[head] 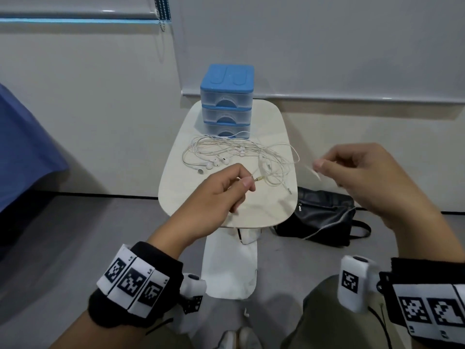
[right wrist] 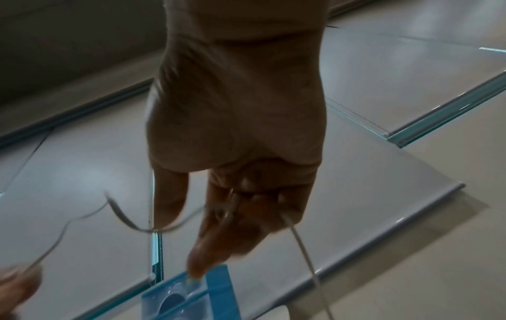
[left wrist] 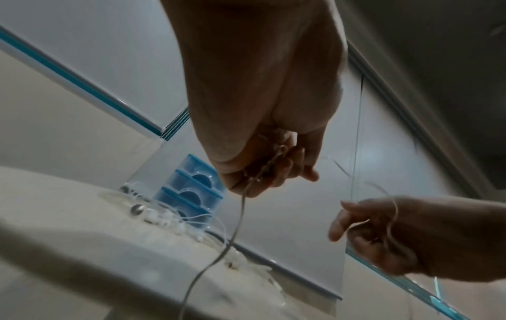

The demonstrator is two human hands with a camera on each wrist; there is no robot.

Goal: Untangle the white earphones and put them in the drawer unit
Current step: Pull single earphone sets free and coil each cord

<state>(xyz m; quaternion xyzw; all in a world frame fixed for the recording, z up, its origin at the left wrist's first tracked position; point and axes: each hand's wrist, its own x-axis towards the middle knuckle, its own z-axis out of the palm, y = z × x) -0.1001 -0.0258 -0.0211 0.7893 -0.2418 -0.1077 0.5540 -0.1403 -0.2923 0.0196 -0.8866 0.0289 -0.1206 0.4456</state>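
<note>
A tangled heap of white earphones (head: 236,154) lies on the small cream table (head: 259,210), in front of the blue three-drawer unit (head: 226,102); all its drawers look closed. My left hand (head: 247,182) hovers over the table's near half and pinches the cable close to a gold jack plug (head: 259,178). My right hand (head: 318,167) is raised beyond the table's right edge, pinching another stretch of the same cable. In the left wrist view the cable (left wrist: 238,218) hangs from the left hand (left wrist: 257,173) down to the table. In the right wrist view curled fingers (right wrist: 232,207) hold a loop.
A black bag (head: 319,215) lies on the floor to the right of the table. Blue fabric (head: 25,147) fills the left side. The white table base (head: 230,268) stands between my knees. A wall with roller blinds is right behind the drawer unit.
</note>
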